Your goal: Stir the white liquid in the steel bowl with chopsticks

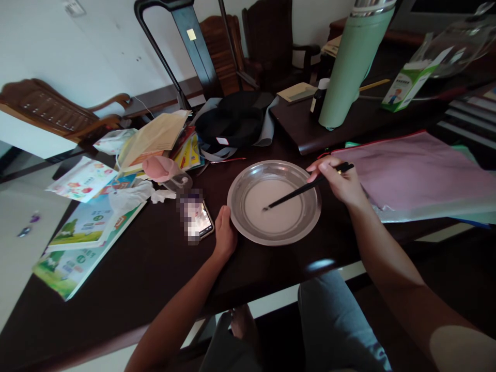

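A round metal dish [237, 196] holding pale milky liquid sits on the dark table in front of me. My right hand [341, 181] is closed round a pair of black chopsticks [298, 192], whose tips dip into the liquid near the dish's centre. My left hand [225, 232] rests on the table against the dish's left rim, fingers curled together, with nothing visible in it. A phone [201, 219] lies just left of that hand.
Books and papers [83, 230] crowd the table's left side, with a pink object [160, 168] and a black bag [236, 119] behind. A pink zip folder [411, 173] lies to the right. A green flask [351, 62], small bottle and box stand on a raised board. Wooden chairs stand beyond.
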Motion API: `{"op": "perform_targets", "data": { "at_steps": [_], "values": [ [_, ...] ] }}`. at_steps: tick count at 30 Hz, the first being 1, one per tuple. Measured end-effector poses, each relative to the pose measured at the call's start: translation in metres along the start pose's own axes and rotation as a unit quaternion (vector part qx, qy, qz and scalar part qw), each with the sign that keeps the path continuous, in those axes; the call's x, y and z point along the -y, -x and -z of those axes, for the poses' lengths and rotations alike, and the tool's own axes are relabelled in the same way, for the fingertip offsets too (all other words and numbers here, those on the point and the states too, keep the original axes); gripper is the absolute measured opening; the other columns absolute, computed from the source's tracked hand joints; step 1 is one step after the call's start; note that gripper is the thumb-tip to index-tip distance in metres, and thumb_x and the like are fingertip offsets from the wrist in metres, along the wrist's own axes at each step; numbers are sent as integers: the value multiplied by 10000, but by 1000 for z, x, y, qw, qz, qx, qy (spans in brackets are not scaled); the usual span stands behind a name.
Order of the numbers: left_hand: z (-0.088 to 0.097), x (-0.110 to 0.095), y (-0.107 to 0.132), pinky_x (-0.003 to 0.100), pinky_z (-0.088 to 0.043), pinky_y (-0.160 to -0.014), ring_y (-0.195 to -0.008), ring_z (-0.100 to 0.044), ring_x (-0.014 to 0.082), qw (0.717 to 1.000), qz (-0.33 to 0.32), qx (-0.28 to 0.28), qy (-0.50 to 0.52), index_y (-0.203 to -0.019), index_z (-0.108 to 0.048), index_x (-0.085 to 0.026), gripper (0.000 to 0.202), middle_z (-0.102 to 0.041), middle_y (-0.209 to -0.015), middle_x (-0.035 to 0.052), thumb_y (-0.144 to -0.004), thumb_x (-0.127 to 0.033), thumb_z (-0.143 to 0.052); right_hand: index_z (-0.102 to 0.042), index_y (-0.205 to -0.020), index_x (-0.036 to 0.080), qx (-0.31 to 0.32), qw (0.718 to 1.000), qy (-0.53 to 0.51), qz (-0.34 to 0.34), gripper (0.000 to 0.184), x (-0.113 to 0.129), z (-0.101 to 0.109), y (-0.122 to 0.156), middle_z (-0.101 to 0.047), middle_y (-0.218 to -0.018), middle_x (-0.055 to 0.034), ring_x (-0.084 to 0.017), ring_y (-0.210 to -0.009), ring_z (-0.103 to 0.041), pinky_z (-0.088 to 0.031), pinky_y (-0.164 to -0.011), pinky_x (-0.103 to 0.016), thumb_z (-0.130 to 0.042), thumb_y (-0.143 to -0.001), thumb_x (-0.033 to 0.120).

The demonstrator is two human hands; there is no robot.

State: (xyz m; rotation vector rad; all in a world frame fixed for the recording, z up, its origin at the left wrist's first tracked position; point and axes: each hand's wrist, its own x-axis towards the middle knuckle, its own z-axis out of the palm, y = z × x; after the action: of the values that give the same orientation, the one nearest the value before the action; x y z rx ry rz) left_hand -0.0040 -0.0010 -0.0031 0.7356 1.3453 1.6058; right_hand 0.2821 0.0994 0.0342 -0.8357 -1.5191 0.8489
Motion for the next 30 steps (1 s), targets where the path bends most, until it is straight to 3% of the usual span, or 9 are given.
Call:
{"op": "perform_targets", "data": {
  "at_steps": [3,6,8,12,15,18,21,25,30],
  "values": [
    [-1,-1,0,226,-375,-563,-593,-324,121,1000,0,-6,-1,-605,-473,-203,519,-384,-615,-57,-974,-469,-723,-777,-801,262,-43,999,18,14,441,0,0,-2,-747,-667,-3,-194,-678,-737,-595,-737,-364,-695,-915,680],
    [-2,-1,1,230,-369,-554,-583,-307,124,1000,12,-9,8,-603,-454,-207,524,-365,-612,-58,-988,-454,-710,-763,-769,258,-115,993,-1,29,480,-3,3,-4,-683,-579,20,-162,-539,-652,-572,-690,-359,-664,-925,702],
    [-3,-1,1,231,-366,-552,-580,-301,123,1000,12,-6,11,-597,-448,-206,528,-362,-612,-58,-987,-445,-713,-765,-775,257,-98,995,-15,19,465,-3,3,-4,-664,-554,26,-155,-510,-627,-555,-659,-348,-674,-926,687],
    [-3,0,1,229,-370,-559,-585,-319,123,1000,17,-8,18,-612,-481,-203,504,-401,-618,-55,-987,-454,-708,-783,-836,260,-2,1000,-6,-6,396,1,0,0,-744,-652,3,-178,-638,-709,-571,-702,-344,-714,-923,640],
    [-3,0,0,229,-372,-563,-584,-328,123,1000,22,-13,17,-621,-486,-205,503,-409,-618,-57,-979,-475,-716,-779,-807,261,-45,999,15,19,418,1,0,-2,-743,-660,1,-186,-668,-715,-572,-733,-356,-709,-917,658],
    [-3,-1,1,231,-374,-569,-584,-323,123,1000,8,-7,7,-613,-470,-206,522,-390,-616,-60,-977,-481,-722,-768,-785,260,-111,993,7,31,455,-2,2,-5,-683,-585,22,-165,-564,-648,-553,-708,-356,-679,-924,684],
    [-3,-2,1,233,-370,-567,-584,-320,122,1000,6,-5,6,-610,-457,-205,529,-382,-616,-61,-983,-478,-717,-764,-803,258,-76,997,-11,9,455,-3,2,-3,-666,-566,30,-161,-527,-624,-547,-684,-353,-683,-917,691],
    [-3,-4,2,232,-371,-572,-586,-322,122,1000,19,-5,11,-613,-466,-204,522,-378,-612,-62,-986,-471,-714,-778,-831,264,1,1000,1,-6,415,2,-1,1,-747,-668,4,-190,-654,-714,-574,-716,-354,-718,-902,668],
    [-4,-4,2,231,-370,-565,-585,-324,119,1000,21,-12,15,-610,-471,-205,517,-390,-613,-60,-961,-467,-744,-761,-782,274,-96,995,13,14,459,0,3,-4,-701,-605,18,-185,-590,-673,-573,-729,-376,-680,-908,707]
  ]
}}
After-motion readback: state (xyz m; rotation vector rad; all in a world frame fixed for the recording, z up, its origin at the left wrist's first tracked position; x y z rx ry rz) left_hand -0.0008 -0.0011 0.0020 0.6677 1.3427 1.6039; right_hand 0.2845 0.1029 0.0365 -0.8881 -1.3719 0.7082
